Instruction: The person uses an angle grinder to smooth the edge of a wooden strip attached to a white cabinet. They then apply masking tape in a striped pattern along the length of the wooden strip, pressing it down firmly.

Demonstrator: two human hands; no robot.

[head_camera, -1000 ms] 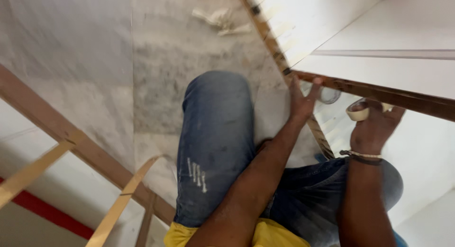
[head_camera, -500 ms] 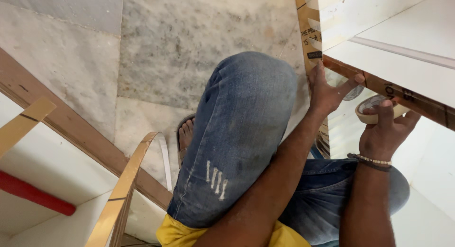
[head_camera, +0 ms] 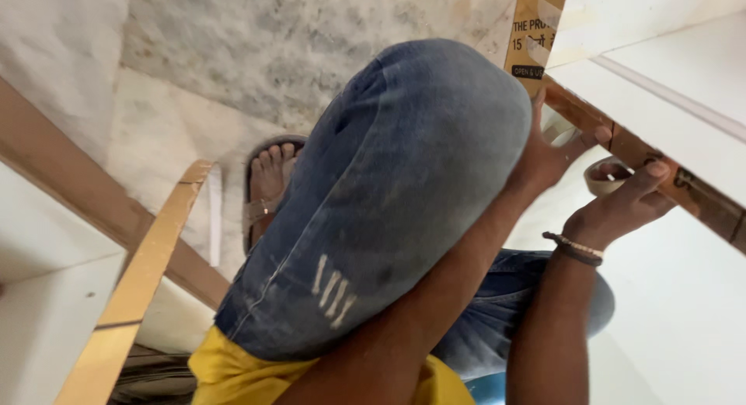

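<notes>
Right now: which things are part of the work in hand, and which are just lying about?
In use:
- left hand pressing the brown panel edge
- right hand holding a tape roll
- white panel

Lying about:
- gold-edged strip
- wood-edged board
- sandal
- marble floor

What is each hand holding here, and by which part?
Right hand holds a tape roll by its ring; left hand presses the panel's brown edge.

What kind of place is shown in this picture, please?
Probably a room where furniture is being fitted or built, on a floor of pale grey marble slabs. A white laminated board with a raw brown wooden edge, loose gold-edged white panels and a roll of beige tape suggest carpentry work.
</notes>
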